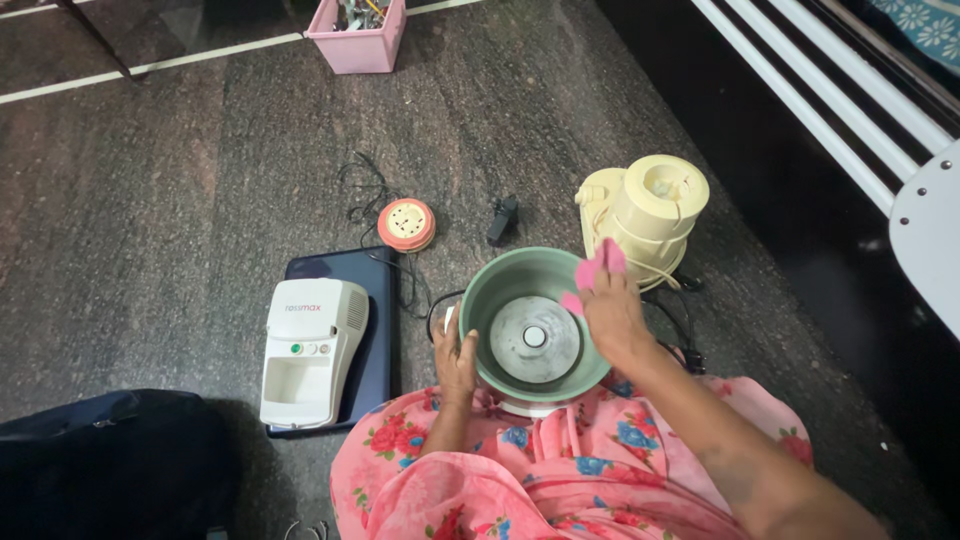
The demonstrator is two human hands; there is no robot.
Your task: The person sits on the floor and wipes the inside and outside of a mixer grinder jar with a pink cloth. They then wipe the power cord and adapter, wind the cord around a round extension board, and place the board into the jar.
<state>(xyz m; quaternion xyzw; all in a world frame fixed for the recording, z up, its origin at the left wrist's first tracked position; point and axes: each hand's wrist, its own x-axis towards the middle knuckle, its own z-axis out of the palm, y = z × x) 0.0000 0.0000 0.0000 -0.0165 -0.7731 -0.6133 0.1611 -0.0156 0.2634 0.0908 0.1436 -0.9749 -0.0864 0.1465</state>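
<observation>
The landmark for all positions is the green cooker body, a round pot-shaped appliance resting on the person's lap, against the pink floral garment. Its open top faces the camera, exposing a grey heating plate at the bottom.

Far left of the cooker body, at the lower edge, lies a dark bag. Nearer, to the left, a white box-shaped appliance rests on a dark blue flat case. Up and left of the cooker body, a round orange-and-cream socket box sits on the floor with black cord looped about it. Well beyond, at the top edge, stands a pink plastic bin.

The left hand grips the cooker body's left rim, fingers curled over the edge.

Just above the cooker body, a small black adapter lies on the floor.

The right hand is at the right rim, fingers closed on a pink cloth, which is pressed against the inner wall.

Up and right, just beside the cooker body, stands a cream mixer base. Far right is a white rail frame.
</observation>
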